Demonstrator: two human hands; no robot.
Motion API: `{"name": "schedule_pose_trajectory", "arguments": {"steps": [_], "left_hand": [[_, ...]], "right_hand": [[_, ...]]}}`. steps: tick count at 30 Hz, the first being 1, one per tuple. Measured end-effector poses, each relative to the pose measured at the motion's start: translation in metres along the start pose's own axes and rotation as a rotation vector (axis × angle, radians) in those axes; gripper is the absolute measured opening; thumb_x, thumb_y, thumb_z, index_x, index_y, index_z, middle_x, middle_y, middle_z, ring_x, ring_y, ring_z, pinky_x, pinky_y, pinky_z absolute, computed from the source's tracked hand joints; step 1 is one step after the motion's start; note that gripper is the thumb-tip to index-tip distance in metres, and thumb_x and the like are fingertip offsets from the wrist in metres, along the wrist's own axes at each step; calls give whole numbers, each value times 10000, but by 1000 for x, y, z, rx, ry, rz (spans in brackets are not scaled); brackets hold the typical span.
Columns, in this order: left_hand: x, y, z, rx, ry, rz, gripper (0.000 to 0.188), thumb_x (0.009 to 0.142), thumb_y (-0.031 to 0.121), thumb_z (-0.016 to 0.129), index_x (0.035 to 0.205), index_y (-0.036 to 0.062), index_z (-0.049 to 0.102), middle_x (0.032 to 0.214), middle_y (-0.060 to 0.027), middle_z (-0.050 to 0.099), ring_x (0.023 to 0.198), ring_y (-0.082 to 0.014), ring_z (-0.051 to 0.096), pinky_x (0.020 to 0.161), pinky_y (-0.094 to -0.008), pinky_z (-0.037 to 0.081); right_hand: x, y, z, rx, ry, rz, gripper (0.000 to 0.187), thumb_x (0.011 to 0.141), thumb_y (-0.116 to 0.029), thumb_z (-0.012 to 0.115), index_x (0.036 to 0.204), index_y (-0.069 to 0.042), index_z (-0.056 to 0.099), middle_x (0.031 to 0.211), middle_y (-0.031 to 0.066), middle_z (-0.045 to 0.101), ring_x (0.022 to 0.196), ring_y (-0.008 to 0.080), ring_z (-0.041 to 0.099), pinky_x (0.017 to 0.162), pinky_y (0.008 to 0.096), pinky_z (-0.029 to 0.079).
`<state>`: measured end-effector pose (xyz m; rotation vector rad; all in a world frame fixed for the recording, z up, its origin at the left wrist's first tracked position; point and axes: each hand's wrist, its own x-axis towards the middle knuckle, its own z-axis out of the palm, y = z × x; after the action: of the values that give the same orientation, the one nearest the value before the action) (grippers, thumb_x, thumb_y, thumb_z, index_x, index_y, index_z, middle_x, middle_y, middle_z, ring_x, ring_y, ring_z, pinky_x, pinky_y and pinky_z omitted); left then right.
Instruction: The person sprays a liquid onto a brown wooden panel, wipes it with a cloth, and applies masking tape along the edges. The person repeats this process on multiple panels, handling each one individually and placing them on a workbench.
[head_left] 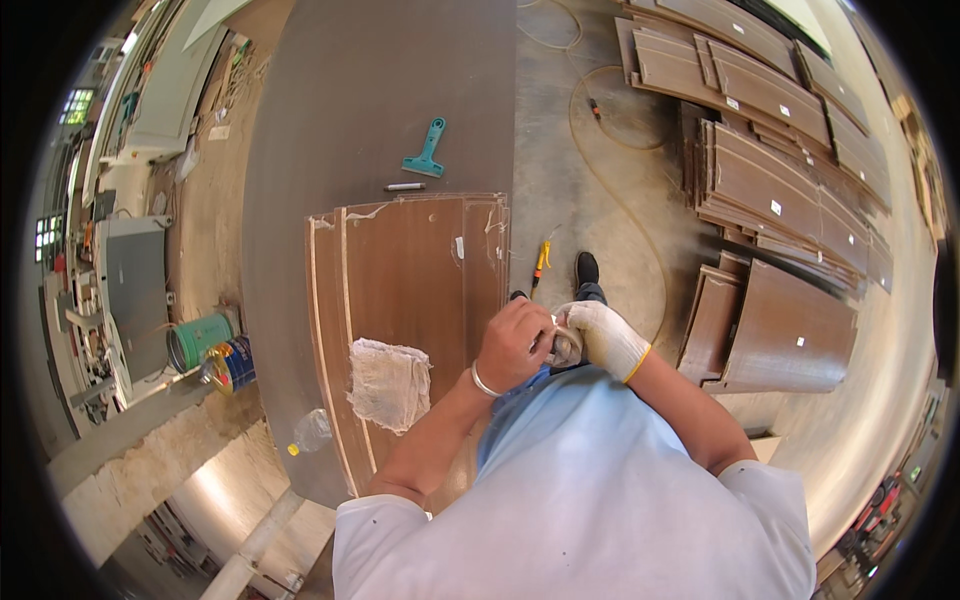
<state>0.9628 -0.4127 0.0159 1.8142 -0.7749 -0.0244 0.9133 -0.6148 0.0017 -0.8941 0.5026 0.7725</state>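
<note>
In front of my body, both hands meet over the front edge of the table. My left hand [517, 342], bare with a pale band at the wrist, is closed with its fingers curled. My right hand [605, 338] wears a white knitted glove with a yellow cuff edge and is closed too. Between them is a small, whitish, partly see-through roundish thing [566, 348], mostly covered by the fingers. Left of my left hand, a folded whitish cloth [390, 385] lies on brown panels [405, 290], which rest on the dark table [380, 80].
A turquoise scraper [428, 150], a marker [405, 187] and a clear plastic bottle [312, 432] lie on the table. A yellow air gun [542, 262] is near its right edge. A hose [635, 215] loops over the floor. Stacked panels [775, 190] stand right; a green bucket [200, 340] left.
</note>
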Motion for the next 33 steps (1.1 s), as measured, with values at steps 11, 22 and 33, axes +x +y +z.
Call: {"name": "schedule_pose_trajectory", "arguments": {"steps": [11,22,33], "left_hand": [[71,-98,-81,402,-459,-201,165,804,9,793,867,95,667,997,-62,605,1044,-301,552,941,-427,480],[110,-130,-70,545,-934,-174,113,820,34,767,843,135,721,983,-44,614,1071,-290,562,971,-428,447],[105,-133,-62,600,-861,-149,99,813,58,771,800,149,734,938,-20,633,1055,-268,575,962,-410,449]], "right_hand": [[-3,-6,-14,-31,299,133,217,1068,-115,529,1095,50,667,853,98,654,664,152,607,586,295,508],[-3,9,-27,-164,340,107,257,1050,-142,528,1077,38,709,841,103,724,694,160,678,625,308,549],[-6,9,-30,-216,350,131,270,1077,-180,538,1118,24,710,836,86,733,693,160,681,643,308,561]]}}
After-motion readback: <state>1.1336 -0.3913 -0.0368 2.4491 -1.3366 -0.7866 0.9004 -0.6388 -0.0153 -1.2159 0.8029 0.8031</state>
